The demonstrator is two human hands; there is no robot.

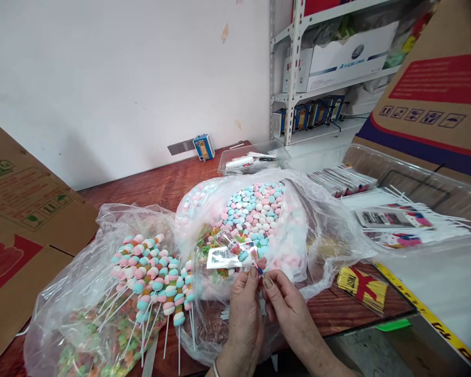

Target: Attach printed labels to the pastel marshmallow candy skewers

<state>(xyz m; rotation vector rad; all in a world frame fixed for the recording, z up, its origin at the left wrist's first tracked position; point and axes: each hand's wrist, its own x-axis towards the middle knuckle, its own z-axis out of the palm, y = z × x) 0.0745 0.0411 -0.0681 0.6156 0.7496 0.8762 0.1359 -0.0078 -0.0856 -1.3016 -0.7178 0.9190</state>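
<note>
My left hand and my right hand meet at the front of the table, fingertips pinched together on a candy skewer in a clear printed wrapper. The wrapped skewer points up and left over an open plastic bag of loose pink, blue and white marshmallow candies. To the left lies another clear bag holding several finished candy skewers on white sticks.
A clear tray at the right holds white sticks and printed wrappers. A small clear box sits behind the candy bag. Cardboard boxes stand at left and right. Yellow-red labels lie near the table's front edge.
</note>
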